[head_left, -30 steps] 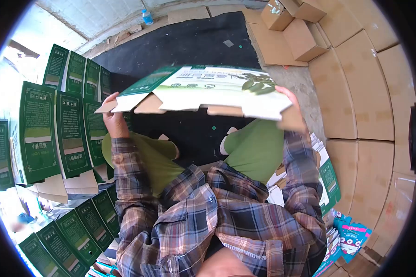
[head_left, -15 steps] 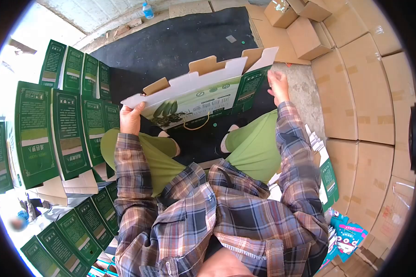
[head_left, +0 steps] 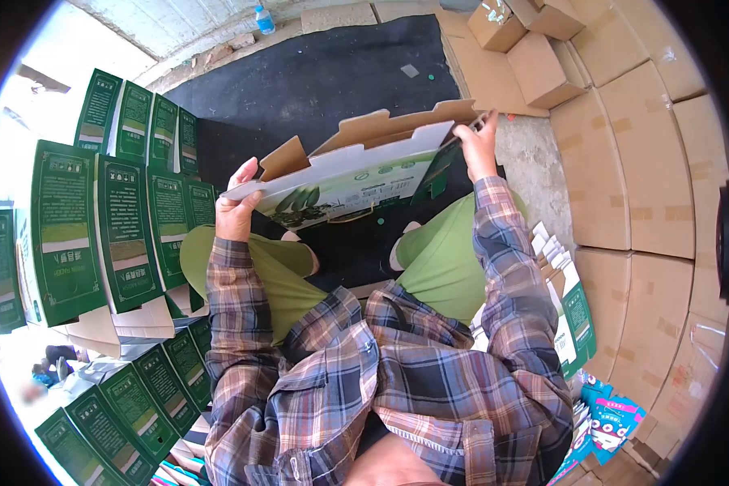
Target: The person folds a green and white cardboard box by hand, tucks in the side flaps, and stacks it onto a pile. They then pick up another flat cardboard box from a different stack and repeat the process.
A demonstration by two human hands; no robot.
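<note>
A green and white printed carton (head_left: 373, 180) with a rope handle is held up in front of my knees, its top flaps standing open and brown cardboard showing inside. My left hand (head_left: 239, 209) grips its left end, the thumb on the near panel and the other fingers at the far side. At the right end, my right hand (head_left: 478, 146) closes round the corner, with thumb and fingers on both sides of the edge. The carton's bottom is partly hidden by its front panel.
Rows of standing green cartons (head_left: 61, 235) fill my left side. Stacked brown boxes (head_left: 595, 166) make a wall on the right, with open boxes (head_left: 535, 69) at its far end. A black mat (head_left: 300, 89) covers the floor; a blue bottle (head_left: 265, 19) stands beyond.
My right hand has moved onto the carton's right end and taken hold. The carton has tilted and spread, so its inside shows more. My left fingers now reach round the far side.
</note>
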